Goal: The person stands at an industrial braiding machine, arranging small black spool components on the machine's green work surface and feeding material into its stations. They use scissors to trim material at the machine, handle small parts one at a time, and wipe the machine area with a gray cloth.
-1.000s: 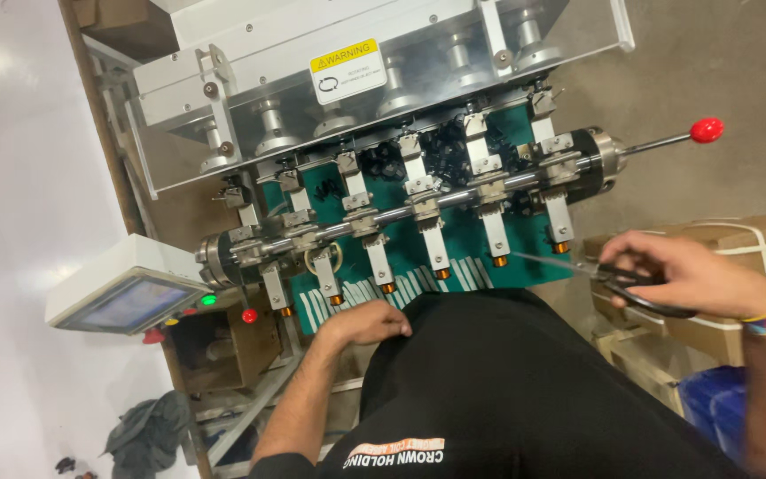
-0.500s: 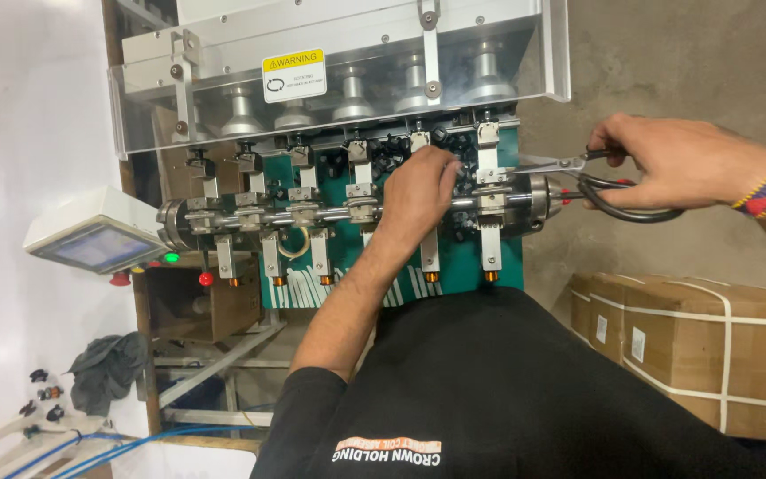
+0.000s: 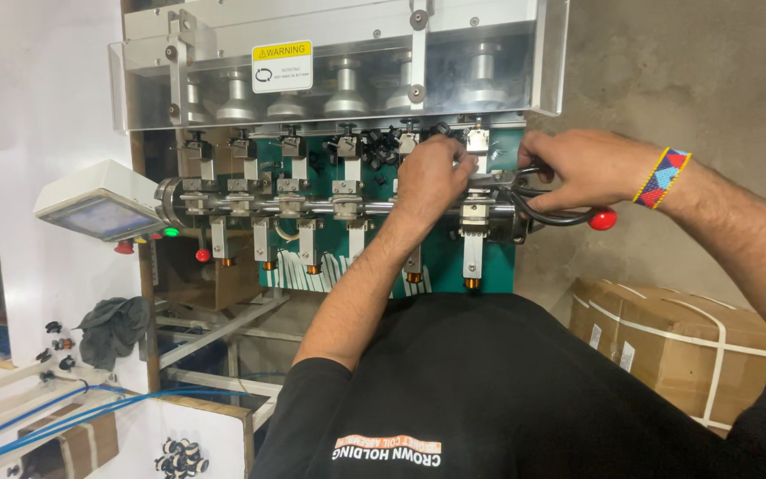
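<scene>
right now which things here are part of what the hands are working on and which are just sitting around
In the work:
- left hand on the machine's horizontal shaft
- right hand holding black-handled scissors
- red-knobbed lever by the scissors

Lying about:
- strapped cardboard box
- dark rag
- tilted control screen
- blue hoses

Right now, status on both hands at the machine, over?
Left hand on the steel shaft assembly, grip hidden. Right hand gripping black-handled scissors beside it. Red-knobbed lever just below right hand.
</scene>
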